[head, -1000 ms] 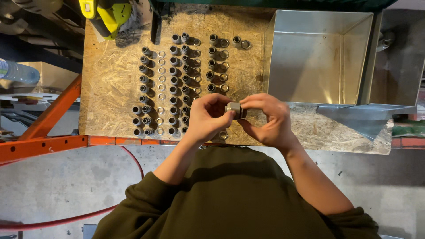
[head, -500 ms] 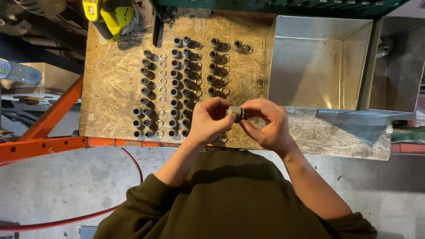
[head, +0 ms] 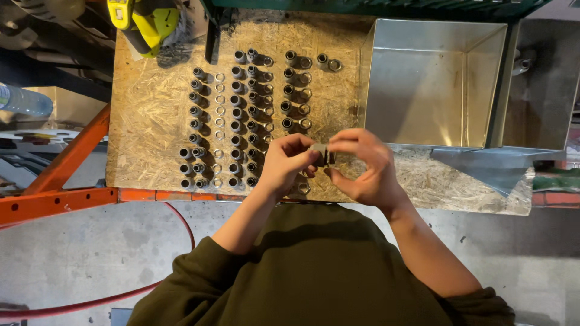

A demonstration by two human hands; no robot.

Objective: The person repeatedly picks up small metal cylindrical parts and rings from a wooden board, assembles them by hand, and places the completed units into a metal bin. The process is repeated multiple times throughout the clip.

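A chipboard bench top [head: 157, 133] fills the view, with an open sheet-metal box [head: 432, 90] on its right part, a yellow power tool [head: 145, 21] at its far left corner, and rows of small dark metal fittings [head: 241, 115] with loose rings [head: 219, 124] beside them in the middle. Above the near edge, the left hand [head: 287, 163] and right hand [head: 362, 166] meet, both pinching one small grey fitting [head: 320, 154] between fingertips, clear of the board.
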